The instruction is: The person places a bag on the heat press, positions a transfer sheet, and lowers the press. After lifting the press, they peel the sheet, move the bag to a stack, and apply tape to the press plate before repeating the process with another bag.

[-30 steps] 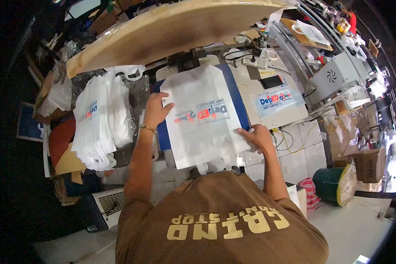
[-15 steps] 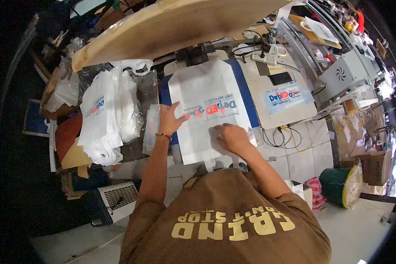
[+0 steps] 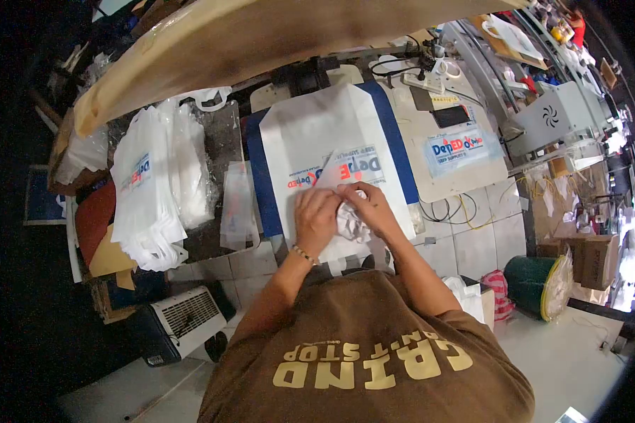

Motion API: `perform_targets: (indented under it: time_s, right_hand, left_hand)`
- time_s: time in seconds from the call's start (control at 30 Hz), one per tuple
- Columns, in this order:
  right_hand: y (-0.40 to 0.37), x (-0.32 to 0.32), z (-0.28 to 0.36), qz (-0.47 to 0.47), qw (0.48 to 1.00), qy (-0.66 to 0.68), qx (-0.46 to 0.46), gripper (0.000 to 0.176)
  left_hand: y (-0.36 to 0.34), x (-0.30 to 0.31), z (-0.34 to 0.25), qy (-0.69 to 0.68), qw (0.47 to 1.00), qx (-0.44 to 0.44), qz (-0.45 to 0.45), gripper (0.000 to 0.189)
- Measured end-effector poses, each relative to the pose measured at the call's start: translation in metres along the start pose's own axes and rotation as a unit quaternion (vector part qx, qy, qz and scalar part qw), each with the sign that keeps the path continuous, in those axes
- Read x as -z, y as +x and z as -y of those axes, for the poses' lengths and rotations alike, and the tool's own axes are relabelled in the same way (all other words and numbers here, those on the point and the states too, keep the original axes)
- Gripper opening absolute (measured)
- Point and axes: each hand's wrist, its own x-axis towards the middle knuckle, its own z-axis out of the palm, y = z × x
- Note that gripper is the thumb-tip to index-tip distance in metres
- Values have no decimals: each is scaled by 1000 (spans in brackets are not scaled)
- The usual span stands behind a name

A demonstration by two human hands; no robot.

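Note:
A white bag (image 3: 317,123) lies flat on a blue-edged press bed (image 3: 254,141), with a red and blue print (image 3: 360,168) under a translucent film. My left hand (image 3: 316,217) rests over the lower part of the print, fingers curled in at the film's edge. What they grip is hidden. My right hand (image 3: 368,206) is closed round a crumpled white wad (image 3: 351,225), its thumb and fingertips meeting the left fingers. The bag's handle (image 3: 335,266) hangs toward my body.
White bags (image 3: 144,190) are stacked at left, beside translucent film strips (image 3: 236,204). A large tan panel (image 3: 275,42) overhangs the back. On the right board lie a phone (image 3: 451,116) and printed films (image 3: 462,151). Black cables (image 3: 466,211) loop near the floor.
My left hand has moved right and closed beside the right hand. The right hand now holds a crumpled white wad. The film over the print looks shifted, with a slanted edge.

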Motion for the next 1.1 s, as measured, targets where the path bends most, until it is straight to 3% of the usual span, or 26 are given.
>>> perform_targets:
  time_s: [0.07, 0.2, 0.27, 0.3, 0.37, 0.4, 0.47, 0.67, 1.1]
  right_hand:
    - [4, 12, -8, 31, 992, -98, -76, 40]
    - [4, 25, -16, 38, 989, -91, -111, 31]
    - [4, 29, -11, 32, 986, -96, -135, 27]
    - [4, 30, -11, 27, 990, -97, -102, 20]
    - [4, 34, -9, 31, 991, -113, -67, 13]
    - [3, 35, -6, 30, 991, -114, -68, 13]
    - [2, 38, -3, 23, 986, -94, -137, 21]
    - [1, 40, -9, 9, 991, -103, -81, 22]
    - [5, 44, -3, 42, 985, -128, -108, 25]
  left_hand:
    - [-4, -4, -4, -12, 1000, -8, 7, 17]
    - [3, 12, -3, -123, 991, -18, 44, 17]
    - [6, 20, 19, -147, 988, 40, 5, 17]
    - [11, 20, 33, -147, 988, 42, 7, 17]
    - [26, 14, 63, -140, 971, 193, 34, 20]
    - [30, 10, 74, -141, 970, 193, 35, 20]
    - [33, 4, 86, -52, 992, 71, 86, 25]
    - [29, 2, 76, -28, 993, 62, 96, 27]
    - [30, 6, 78, 39, 988, -25, 147, 26]
